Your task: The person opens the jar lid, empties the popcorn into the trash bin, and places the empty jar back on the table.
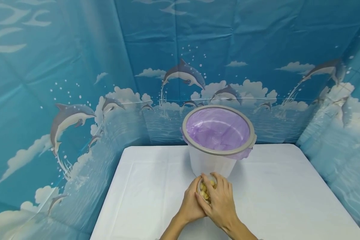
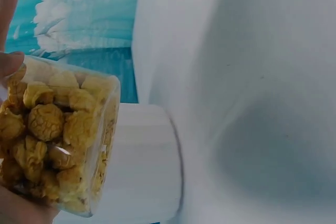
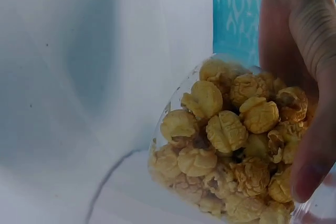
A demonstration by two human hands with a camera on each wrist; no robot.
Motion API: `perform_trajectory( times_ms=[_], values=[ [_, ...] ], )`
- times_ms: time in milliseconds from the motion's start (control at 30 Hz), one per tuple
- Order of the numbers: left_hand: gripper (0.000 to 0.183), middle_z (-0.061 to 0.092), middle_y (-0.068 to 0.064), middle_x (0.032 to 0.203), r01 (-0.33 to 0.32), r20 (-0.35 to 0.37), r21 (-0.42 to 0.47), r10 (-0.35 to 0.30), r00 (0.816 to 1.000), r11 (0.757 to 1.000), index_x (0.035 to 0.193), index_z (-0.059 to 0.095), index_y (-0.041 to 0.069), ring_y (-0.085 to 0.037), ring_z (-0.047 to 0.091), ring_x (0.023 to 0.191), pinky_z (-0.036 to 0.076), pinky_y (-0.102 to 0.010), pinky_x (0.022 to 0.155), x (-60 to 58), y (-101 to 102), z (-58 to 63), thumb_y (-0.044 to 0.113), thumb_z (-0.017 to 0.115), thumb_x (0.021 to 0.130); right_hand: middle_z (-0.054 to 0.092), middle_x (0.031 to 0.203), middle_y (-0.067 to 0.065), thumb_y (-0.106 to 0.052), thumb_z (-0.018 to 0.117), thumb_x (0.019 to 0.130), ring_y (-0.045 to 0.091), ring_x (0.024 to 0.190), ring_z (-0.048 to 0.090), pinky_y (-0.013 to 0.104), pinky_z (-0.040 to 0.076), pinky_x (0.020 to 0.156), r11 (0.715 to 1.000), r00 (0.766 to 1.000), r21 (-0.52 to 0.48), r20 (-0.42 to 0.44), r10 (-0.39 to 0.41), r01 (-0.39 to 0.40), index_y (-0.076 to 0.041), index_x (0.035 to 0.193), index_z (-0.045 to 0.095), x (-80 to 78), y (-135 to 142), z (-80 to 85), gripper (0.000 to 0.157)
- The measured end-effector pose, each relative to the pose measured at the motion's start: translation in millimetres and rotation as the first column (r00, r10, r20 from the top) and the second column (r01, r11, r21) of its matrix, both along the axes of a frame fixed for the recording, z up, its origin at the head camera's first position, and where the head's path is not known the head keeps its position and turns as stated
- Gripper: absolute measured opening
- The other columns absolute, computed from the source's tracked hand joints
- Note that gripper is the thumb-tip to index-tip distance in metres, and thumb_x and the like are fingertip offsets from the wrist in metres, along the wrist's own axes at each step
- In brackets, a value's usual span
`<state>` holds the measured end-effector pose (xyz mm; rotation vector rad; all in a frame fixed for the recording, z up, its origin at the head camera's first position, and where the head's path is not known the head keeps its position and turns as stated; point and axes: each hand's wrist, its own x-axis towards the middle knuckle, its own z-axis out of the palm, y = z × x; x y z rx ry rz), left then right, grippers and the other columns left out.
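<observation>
A clear plastic jar (image 1: 203, 193) full of yellow-brown popcorn is held above the white table, just in front of the bin. My left hand (image 1: 189, 204) grips the jar from its left side. From the right, my right hand (image 1: 221, 201) curls its fingers over the jar's upper rim, its thumb along the near side. Rounded popcorn pieces (image 2: 46, 121) show through the flat-sided wall in the left wrist view. The right wrist view shows the jar (image 3: 226, 135) tilted, with my right thumb (image 3: 311, 174) against it. Whether a lid covers the mouth I cannot tell.
Behind the hands stands a white bin (image 1: 208, 161) with a grey rim (image 1: 184, 128) and a purple bag lining (image 1: 219, 130). It rests on a white-covered table (image 1: 150, 186). Blue dolphin-print sheets (image 1: 138, 60) enclose the back and both sides.
</observation>
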<state>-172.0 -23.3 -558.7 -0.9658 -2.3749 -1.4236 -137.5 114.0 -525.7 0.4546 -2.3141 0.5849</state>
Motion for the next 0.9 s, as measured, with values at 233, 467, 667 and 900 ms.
perform_trajectory(
  times_ms=[233, 467, 667, 900],
  values=[
    [0.094, 0.061, -0.017, 0.140, 0.014, 0.036, 0.036, -0.015, 0.999, 0.999, 0.148, 0.043, -0.003, -0.030, 0.065, 0.125, 0.056, -0.038, 0.106, -1.5, -4.5, 9.1, 0.022, 0.091, 0.071, 0.060, 0.129, 0.020, -0.058, 0.050, 0.103, 0.040, 0.114, 0.056, 0.055, 0.047, 0.089, 0.997, 0.997, 0.029, -0.039, 0.070, -0.069, -0.014, 0.136, 0.066, -4.7, 4.5, 8.4, 0.057],
    [0.094, 0.059, -0.012, 0.145, 0.150, 0.159, 0.097, -0.164, 0.974, 0.984, 0.152, 0.041, 0.005, -0.025, 0.062, 0.129, 0.053, -0.034, 0.109, -11.4, -4.9, 16.6, 0.019, 0.090, 0.074, 0.063, 0.129, 0.016, -0.054, 0.057, 0.101, 0.031, 0.113, 0.057, 0.050, 0.045, 0.088, 0.990, 0.989, 0.054, -0.056, 0.135, -0.132, -0.017, 0.133, 0.070, -10.6, 16.1, 16.2, 0.051],
    [0.092, 0.056, 0.002, 0.148, 0.435, 0.314, 0.084, -0.438, 0.842, 0.897, 0.150, 0.046, 0.023, -0.009, 0.057, 0.131, 0.049, -0.029, 0.112, -28.2, -25.5, 32.0, 0.011, 0.093, 0.072, 0.064, 0.131, 0.006, -0.045, 0.065, 0.097, 0.022, 0.115, 0.058, 0.041, 0.045, 0.091, 0.915, 0.917, 0.106, -0.046, 0.396, -0.390, -0.022, 0.137, 0.067, -14.9, 25.3, 29.9, 0.047],
    [0.097, 0.052, -0.004, 0.150, 0.324, 0.285, 0.022, -0.316, 0.905, 0.946, 0.153, 0.039, 0.016, -0.015, 0.057, 0.132, 0.050, -0.033, 0.113, -27.5, -27.5, 34.1, 0.015, 0.093, 0.073, 0.051, 0.153, 0.014, -0.043, 0.066, 0.098, 0.034, 0.136, 0.052, 0.055, 0.048, 0.104, 0.935, 0.943, 0.162, 0.165, 0.289, -0.316, -0.023, 0.152, 0.052, -8.2, 20.8, 39.3, 0.060]
  ],
)
